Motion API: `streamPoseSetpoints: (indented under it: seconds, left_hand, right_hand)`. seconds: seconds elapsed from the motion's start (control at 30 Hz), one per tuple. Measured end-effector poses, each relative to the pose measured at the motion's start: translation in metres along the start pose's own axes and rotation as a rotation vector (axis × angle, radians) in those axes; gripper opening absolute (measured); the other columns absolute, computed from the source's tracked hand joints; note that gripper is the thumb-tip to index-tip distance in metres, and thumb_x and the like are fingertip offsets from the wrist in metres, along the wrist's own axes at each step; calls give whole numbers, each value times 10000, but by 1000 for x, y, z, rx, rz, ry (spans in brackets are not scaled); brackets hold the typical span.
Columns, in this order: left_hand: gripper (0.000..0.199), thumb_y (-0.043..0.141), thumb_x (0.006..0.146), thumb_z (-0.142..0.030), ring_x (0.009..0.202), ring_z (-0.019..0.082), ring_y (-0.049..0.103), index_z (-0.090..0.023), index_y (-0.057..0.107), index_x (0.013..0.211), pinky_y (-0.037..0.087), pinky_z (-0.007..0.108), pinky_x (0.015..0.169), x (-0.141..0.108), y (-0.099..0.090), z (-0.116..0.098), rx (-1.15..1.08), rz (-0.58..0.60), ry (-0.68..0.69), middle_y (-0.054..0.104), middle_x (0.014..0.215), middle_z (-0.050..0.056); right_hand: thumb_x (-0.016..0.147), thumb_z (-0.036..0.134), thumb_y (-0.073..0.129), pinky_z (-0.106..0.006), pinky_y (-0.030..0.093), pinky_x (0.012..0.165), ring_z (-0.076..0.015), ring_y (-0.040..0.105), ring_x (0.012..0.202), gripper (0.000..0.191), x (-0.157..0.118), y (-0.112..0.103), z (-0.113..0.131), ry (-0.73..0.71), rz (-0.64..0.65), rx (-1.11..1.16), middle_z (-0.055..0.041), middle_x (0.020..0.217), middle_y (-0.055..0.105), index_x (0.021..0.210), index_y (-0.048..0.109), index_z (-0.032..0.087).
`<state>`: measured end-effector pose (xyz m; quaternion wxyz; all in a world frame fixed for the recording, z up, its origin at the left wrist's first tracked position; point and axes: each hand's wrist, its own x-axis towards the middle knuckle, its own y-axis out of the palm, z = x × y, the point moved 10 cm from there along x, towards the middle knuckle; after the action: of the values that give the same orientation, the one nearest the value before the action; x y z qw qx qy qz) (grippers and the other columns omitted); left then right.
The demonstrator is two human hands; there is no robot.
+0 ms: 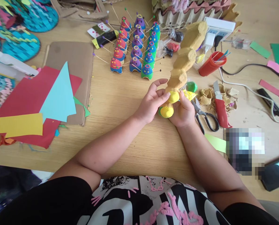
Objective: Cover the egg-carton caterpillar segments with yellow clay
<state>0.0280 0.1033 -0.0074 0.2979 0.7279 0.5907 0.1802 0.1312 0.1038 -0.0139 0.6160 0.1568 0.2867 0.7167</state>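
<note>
Pinching: my left hand (149, 104) presses its thumb on yellow clay (173, 97); my right hand (183, 112) grips the same end.
Carton strip (183, 67): between my hands, stretching away beyond my grip; another yellow lump (167, 111) on the nearer side.
Wooden table (120, 137): scissors (207, 117) and red-handled knife (220, 107) right of my grip; coloured paper (60, 93) well left.
Farther off: pinned clay figures (136, 51), orange cup (209, 64), power strip (220, 28).
</note>
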Motion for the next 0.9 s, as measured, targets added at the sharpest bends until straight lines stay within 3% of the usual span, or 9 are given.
streamPoseSetpoints:
  seconds: [0.23,0.4,0.63,0.8,0.9]
  left_hand:
    - [873,1011,970,-433,1011,222,859,-411,539,1705,683,365,913,2,-3,4,58,10,-32,875,1040,-35]
    - [847,954,1010,-561,1058,264,877,-398,527,1723,695,403,918,3,-4,5,63,28,-23,879,1064,-12]
    - [825,982,993,-506,996,235,865,-387,566,1696,690,385,908,3,-8,3,78,0,-14,877,1032,-22]
    - [751,906,1047,-530,1145,279,888,-378,568,1701,706,440,998,5,-8,3,45,-10,-10,901,1145,4]
    - [776,927,1028,-542,1123,271,887,-385,558,1693,700,430,980,5,-8,4,47,-9,-7,902,1126,-5]
  right_hand:
    - [878,787,940,-555,765,1061,-380,848,1372,511,-3,2,-5,65,-3,-50,-55,1117,915,1086,802,341]
    - [862,806,935,-558,754,1073,-386,848,1363,527,-3,3,-4,63,8,-61,-57,1072,909,1058,794,337]
    - [854,793,959,-528,759,1052,-363,853,1340,515,-2,-2,-6,59,-35,-81,-49,1081,916,1055,801,346]
    - [815,822,990,-512,764,1056,-356,865,1305,570,-2,-1,-10,73,-33,-94,-42,1053,923,1047,805,336]
    - [836,818,981,-513,767,1070,-353,866,1319,552,-2,0,-9,69,-26,-98,-40,1041,918,1045,801,340]
